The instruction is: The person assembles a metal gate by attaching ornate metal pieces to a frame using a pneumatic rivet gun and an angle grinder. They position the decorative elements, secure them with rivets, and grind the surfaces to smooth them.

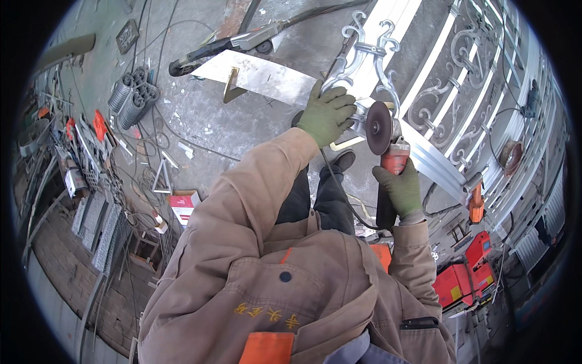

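Note:
My right hand (401, 189), in a green glove, is wrapped round the body of a red angle grinder (395, 159). The grinder's brown disc (379, 128) faces left, close to the lower end of a silver scroll ornament (364, 48); whether they touch I cannot tell. My left hand (329, 115), also gloved in green, lies with fingers stretched out over the lower part of that ornament, just left of the disc. Behind it a flat silver metal bar (260, 79) runs off to the upper left. A dark cord hangs from the grinder's rear end.
A silver railing panel with scrollwork (467, 54) fills the upper right. Beyond the bar lies another long-handled tool (242, 42) with a cable. Coiled metal rings (133, 100) and loose cords cover the left floor. Red machines (464, 282) and an orange tool (476, 205) are at right.

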A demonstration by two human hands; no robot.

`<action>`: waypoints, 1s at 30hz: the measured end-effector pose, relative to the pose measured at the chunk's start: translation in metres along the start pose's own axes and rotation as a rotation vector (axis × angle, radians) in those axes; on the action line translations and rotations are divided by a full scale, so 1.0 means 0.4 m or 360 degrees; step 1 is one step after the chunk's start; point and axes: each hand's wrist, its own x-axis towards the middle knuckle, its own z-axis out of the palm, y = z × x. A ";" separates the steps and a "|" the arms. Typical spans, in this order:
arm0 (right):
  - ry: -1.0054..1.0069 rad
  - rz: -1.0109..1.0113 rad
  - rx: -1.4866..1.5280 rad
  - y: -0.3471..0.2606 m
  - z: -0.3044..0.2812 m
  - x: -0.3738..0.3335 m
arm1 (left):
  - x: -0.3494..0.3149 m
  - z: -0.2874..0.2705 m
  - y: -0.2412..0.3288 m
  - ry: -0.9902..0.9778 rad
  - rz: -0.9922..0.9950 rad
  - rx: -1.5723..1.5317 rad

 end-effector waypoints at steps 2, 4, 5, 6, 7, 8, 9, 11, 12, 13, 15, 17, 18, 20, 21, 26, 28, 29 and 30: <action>-0.0015 0.0009 -0.0012 -0.005 0.000 0.001 | 0.000 0.002 -0.001 0.0005 0.0003 -0.0001; -0.0024 0.0016 -0.0018 -0.004 0.000 0.003 | 0.000 0.003 -0.001 0.0009 0.0004 0.0008; -0.0025 0.0020 -0.0018 0.002 0.000 0.004 | 0.000 0.004 0.000 0.0012 0.0003 0.0017; -0.0025 0.0023 -0.0019 0.007 0.000 0.004 | -0.001 0.004 -0.001 0.0014 0.0002 0.0026; -0.0020 0.0011 -0.0045 0.012 -0.001 0.004 | -0.001 0.005 -0.002 0.0013 0.0009 0.0030; -0.0014 -0.0001 -0.0071 0.017 -0.002 0.004 | -0.001 0.007 -0.004 0.0012 0.0016 0.0033; -0.0009 -0.0013 -0.0097 0.020 -0.002 0.002 | -0.001 0.008 -0.006 0.0011 0.0023 0.0036; -0.0004 -0.0025 -0.0071 0.024 0.000 -0.006 | -0.001 0.006 -0.007 0.0012 0.0022 0.0018; -0.0002 -0.0032 -0.0057 0.025 0.001 -0.009 | -0.001 0.005 -0.007 0.0012 0.0022 0.0009; -0.0001 -0.0025 -0.0040 0.021 0.002 -0.012 | -0.001 0.003 -0.007 0.0011 0.0022 0.0013; 0.0000 -0.0010 -0.0007 0.010 0.007 -0.018 | -0.002 -0.001 -0.005 0.0008 0.0023 0.0023; 0.0007 -0.0026 -0.0023 0.013 0.007 -0.010 | -0.002 0.001 -0.005 0.0005 0.0031 0.0018; 0.0011 -0.0034 -0.0031 0.013 0.008 -0.005 | -0.001 0.001 -0.006 0.0003 0.0036 0.0016; -0.0008 -0.0020 -0.0088 -0.005 0.004 0.001 | -0.003 0.005 -0.009 -0.0012 0.0030 0.0025; -0.0018 -0.0013 -0.0117 -0.011 0.003 0.003 | -0.005 0.007 -0.010 -0.0020 0.0028 0.0029; 0.0004 0.0004 -0.0079 -0.008 0.008 0.004 | -0.005 0.005 -0.009 -0.0040 0.0023 0.0036; 0.0012 0.0020 -0.0093 -0.013 0.009 -0.003 | -0.005 0.004 -0.007 -0.0047 0.0025 0.0047; 0.0013 0.0035 -0.0113 -0.015 0.009 -0.008 | -0.004 0.004 -0.008 -0.0048 0.0026 0.0048; 0.0014 0.0050 -0.0132 -0.017 0.008 -0.012 | -0.004 0.004 -0.008 -0.0050 0.0026 0.0049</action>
